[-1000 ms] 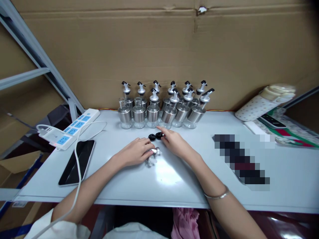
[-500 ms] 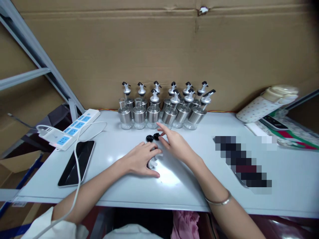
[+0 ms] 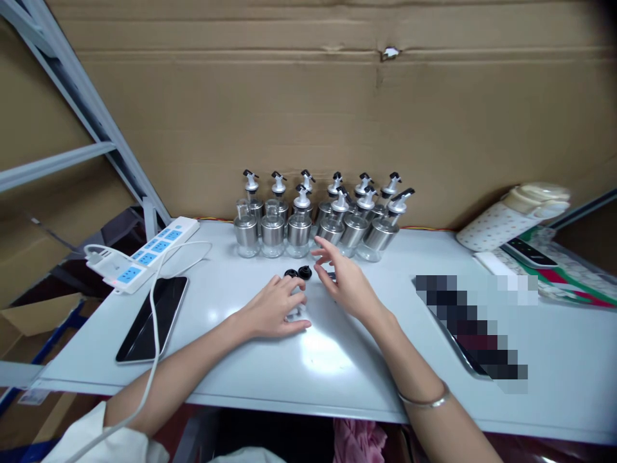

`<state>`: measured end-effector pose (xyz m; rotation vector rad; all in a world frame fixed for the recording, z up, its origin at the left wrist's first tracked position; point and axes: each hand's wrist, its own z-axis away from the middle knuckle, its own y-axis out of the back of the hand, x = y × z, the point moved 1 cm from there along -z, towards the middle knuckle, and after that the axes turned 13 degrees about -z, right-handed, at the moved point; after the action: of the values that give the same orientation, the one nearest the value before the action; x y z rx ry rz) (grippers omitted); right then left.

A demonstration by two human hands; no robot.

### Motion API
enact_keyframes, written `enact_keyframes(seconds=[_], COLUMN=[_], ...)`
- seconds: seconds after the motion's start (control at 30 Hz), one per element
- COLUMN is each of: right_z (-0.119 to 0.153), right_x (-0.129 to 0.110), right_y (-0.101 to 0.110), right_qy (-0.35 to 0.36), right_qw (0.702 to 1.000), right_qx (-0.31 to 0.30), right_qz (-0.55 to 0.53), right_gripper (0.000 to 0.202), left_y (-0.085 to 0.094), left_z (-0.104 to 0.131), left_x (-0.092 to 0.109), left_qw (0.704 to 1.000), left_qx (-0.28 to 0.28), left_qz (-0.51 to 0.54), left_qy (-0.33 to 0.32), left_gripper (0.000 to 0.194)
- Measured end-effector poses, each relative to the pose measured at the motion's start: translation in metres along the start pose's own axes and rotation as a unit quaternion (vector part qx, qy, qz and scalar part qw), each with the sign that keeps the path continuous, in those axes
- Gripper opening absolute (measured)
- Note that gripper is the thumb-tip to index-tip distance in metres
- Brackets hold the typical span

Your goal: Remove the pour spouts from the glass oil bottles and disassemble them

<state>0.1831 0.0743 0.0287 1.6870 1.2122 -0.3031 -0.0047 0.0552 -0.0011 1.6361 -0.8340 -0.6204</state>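
My left hand (image 3: 277, 307) rests low over the table, fingers spread, partly covering small clear and silvery parts (image 3: 297, 312) beneath it. My right hand (image 3: 344, 276) is raised a little to the right, its fingers apart with nothing between them. Between the hands, toward the bottles, lie two small black round pieces, one of them (image 3: 304, 272) in full view. A dark slim piece (image 3: 332, 276) shows beside my right fingers. Behind stand two rows of glass bottles with steel sleeves; most carry silver and black spouts, while two front-left ones, including this bottle (image 3: 247, 233), have bare necks.
On the left of the white table (image 3: 231, 379) are a power strip (image 3: 157, 251), a white cable and a black tablet (image 3: 153, 318). To the right are a pixelated dark object (image 3: 467, 328), a dotted flask (image 3: 501, 222) and a black device (image 3: 529, 253). Cardboard stands behind.
My right hand has moved slightly right, away from the black pieces. My left hand stays over the small parts. The whole view has shifted a little.
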Motion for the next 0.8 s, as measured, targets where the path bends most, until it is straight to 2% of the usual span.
enact_keyframes(seconds=[0.2, 0.4, 0.63, 0.8], right_z=[0.000, 0.000, 0.000, 0.002], right_x=[0.000, 0.000, 0.004, 0.005], right_y=[0.001, 0.002, 0.003, 0.000], right_qy=[0.006, 0.030, 0.036, 0.032], right_qw=[1.000, 0.999, 0.999, 0.999], right_qx=[0.013, 0.035, 0.022, 0.026], right_qz=[-0.009, -0.011, 0.009, -0.010], right_gripper=[0.046, 0.042, 0.033, 0.031], left_y=[0.010, 0.012, 0.020, 0.019], left_z=[0.001, 0.001, 0.003, 0.003], left_x=[-0.006, -0.006, -0.009, -0.007], left_qw=[1.000, 0.999, 0.998, 0.998], left_qx=[0.021, 0.029, 0.055, 0.059], left_qz=[0.014, 0.003, -0.002, 0.000], left_qy=[-0.005, -0.014, -0.008, -0.013], left_gripper=[0.030, 0.024, 0.018, 0.014])
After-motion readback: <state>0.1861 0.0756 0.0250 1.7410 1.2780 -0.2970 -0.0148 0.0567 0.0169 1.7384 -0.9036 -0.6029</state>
